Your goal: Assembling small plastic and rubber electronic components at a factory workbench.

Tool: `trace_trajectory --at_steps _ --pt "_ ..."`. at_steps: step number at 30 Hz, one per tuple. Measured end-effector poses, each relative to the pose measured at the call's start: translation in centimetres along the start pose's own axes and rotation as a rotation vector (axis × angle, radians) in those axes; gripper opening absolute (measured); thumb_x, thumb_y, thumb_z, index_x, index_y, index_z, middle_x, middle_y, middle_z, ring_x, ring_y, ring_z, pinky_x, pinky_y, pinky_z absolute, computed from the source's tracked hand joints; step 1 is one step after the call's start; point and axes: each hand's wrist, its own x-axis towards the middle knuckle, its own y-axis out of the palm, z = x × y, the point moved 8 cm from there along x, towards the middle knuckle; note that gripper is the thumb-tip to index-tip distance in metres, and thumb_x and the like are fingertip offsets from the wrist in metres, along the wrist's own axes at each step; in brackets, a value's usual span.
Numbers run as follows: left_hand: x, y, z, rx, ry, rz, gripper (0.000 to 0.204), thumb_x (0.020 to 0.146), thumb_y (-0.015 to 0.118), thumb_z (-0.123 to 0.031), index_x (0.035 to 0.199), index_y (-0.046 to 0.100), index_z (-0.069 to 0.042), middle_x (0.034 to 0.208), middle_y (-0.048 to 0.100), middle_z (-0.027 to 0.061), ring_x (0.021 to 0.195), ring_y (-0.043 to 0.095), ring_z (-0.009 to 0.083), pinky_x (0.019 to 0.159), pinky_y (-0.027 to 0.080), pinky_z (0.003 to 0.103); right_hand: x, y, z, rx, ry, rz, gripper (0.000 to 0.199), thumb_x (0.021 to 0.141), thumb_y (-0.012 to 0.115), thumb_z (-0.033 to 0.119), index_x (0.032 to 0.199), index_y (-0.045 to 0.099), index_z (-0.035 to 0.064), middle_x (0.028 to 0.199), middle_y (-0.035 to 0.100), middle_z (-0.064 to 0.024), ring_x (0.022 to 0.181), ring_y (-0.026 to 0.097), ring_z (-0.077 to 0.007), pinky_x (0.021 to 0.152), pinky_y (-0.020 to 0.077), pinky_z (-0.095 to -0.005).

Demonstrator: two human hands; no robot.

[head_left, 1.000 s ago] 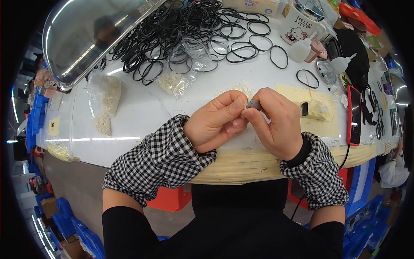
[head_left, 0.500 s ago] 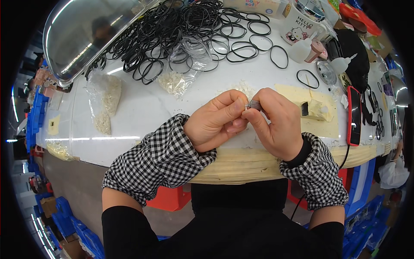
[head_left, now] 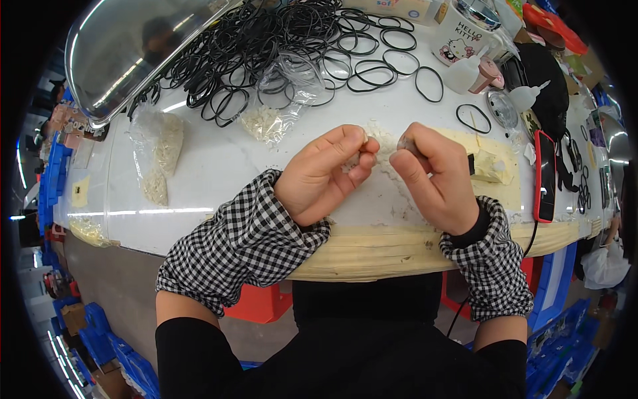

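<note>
My left hand [head_left: 324, 171] is closed in a pinch, a tiny pale piece [head_left: 365, 138] showing between thumb and forefinger. To its right, my right hand [head_left: 438, 178] is curled shut around a small grey piece [head_left: 403, 143]; most of that piece is hidden by the fingers. A gap separates the two hands. Behind and between them, small pale bits [head_left: 384, 141] are scattered on the white tabletop [head_left: 232, 179]. A clear bag of pale pieces [head_left: 261, 124] lies open beyond my left hand, and another clear bag [head_left: 163, 149] of them lies farther left.
Black rubber loops [head_left: 286, 33] are heaped at the back beside a clear domed cover [head_left: 139, 53]. A yellow sheet [head_left: 505, 189] with a small taped block [head_left: 490, 166], a red-edged phone [head_left: 545, 176], squeeze bottles [head_left: 464, 74] and a white canister [head_left: 462, 33] stand or lie to the right.
My hands have moved apart, the left up and leftward, the right slightly rightward. The grey piece has come away from the left fingertips and stays in my right hand.
</note>
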Motion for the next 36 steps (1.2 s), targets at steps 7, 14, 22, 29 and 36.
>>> trace_trajectory --at_steps 7,14,22,29,36 --pt "0.0 -3.1 -1.8 -0.107 0.107 -0.273 0.017 0.090 0.056 -0.011 0.101 0.053 0.001 0.097 0.056 0.0077 0.085 0.055 0.0120 0.078 0.049 0.023 0.2 0.4 -1.7 -0.196 -0.020 0.087 0.016 0.076 0.069 0.015 0.082 0.059 0.0024 0.073 0.056 -0.0075 0.060 0.056 -0.0234 0.054 0.0429 -0.0317" --pt "0.0 -3.1 -2.0 -0.102 0.112 -0.302 0.016 0.092 0.052 -0.010 0.102 0.052 0.002 0.094 0.057 0.0087 0.081 0.055 0.0134 0.070 0.049 0.023 -0.4 2.0 -1.7 -0.328 -0.026 0.153 0.013 0.078 0.067 0.013 0.084 0.060 0.0041 0.077 0.055 -0.0080 0.065 0.057 -0.0267 0.056 0.0450 -0.0349" --pt "-0.1 -1.5 -0.1 0.355 -0.111 -0.181 0.022 0.095 0.052 -0.021 0.100 0.058 -0.001 0.088 0.058 0.0003 0.076 0.051 0.0054 0.068 0.043 0.017 0.3 0.1 -0.1 -0.127 -0.083 -0.023 0.015 0.073 0.065 -0.001 0.087 0.060 0.0023 0.080 0.055 -0.0080 0.066 0.059 -0.0236 0.057 0.0475 -0.0291" --pt "-0.2 -0.8 0.6 0.188 -0.191 -0.028 0.019 0.092 0.057 -0.019 0.099 0.061 -0.002 0.086 0.061 0.0011 0.074 0.055 0.0042 0.067 0.047 0.016 0.2 -0.3 0.4 0.090 -0.084 -0.054 0.029 0.068 0.057 -0.012 0.092 0.067 0.0014 0.080 0.057 -0.0053 0.065 0.057 -0.0128 0.056 0.0453 -0.0227" --pt "-0.1 -0.1 0.4 0.159 -0.162 -0.038 0.016 0.093 0.055 -0.015 0.101 0.061 -0.002 0.087 0.061 0.0004 0.074 0.053 0.0033 0.068 0.047 0.016 0.0 0.1 0.1 0.154 -0.063 -0.049 0.042 0.067 0.055 -0.014 0.102 0.068 0.0037 0.079 0.057 -0.0056 0.064 0.054 -0.0108 0.054 0.0423 -0.0214"
